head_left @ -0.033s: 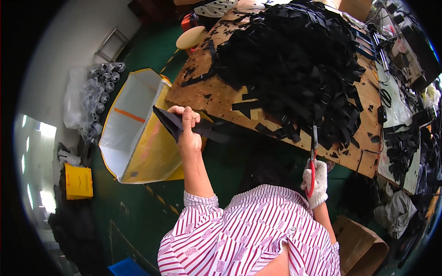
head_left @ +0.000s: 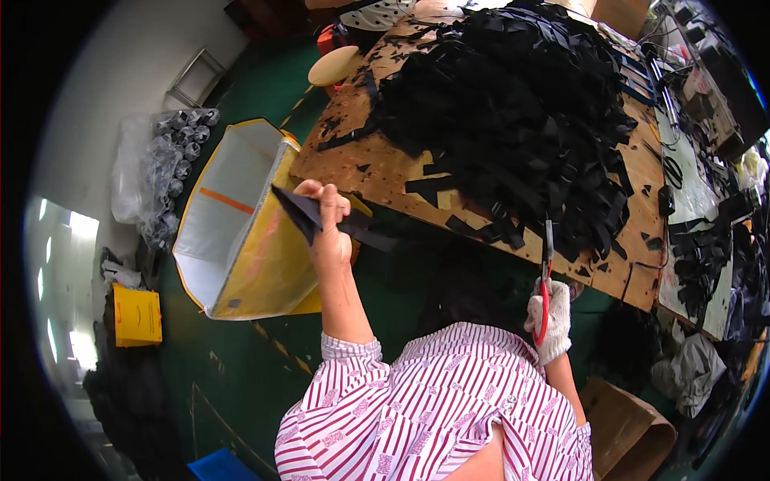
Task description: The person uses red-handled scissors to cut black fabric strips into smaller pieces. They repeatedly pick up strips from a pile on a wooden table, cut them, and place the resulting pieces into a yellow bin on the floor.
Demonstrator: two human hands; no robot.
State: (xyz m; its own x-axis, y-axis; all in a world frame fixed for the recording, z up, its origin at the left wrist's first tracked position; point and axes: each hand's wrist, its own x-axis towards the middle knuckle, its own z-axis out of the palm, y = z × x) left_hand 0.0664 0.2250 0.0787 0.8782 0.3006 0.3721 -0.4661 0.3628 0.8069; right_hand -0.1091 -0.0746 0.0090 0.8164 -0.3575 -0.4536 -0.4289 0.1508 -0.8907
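Observation:
My left hand (head_left: 331, 228), bare, is closed around a folded piece of black webbing (head_left: 298, 210). One end of the webbing juts out past the thumb, and a strip trails down on the other side. That hand is raised in front of the yellow bag's side, off the table's near left corner. In a white knitted glove, my right hand (head_left: 550, 321) grips red-handled scissors (head_left: 549, 268), blades pointing away from me. The blade tips lie over the near edge of a big heap of black webbing pieces (head_left: 505, 96) on the wooden table (head_left: 353, 164).
A large yellow bag with a white lining (head_left: 277, 248) stands open left of the table. A round stool (head_left: 334, 66) is beyond it. Clear plastic bundles (head_left: 164, 172) and a yellow box (head_left: 137, 316) line the left wall. A cardboard box (head_left: 626, 429) sits at lower right.

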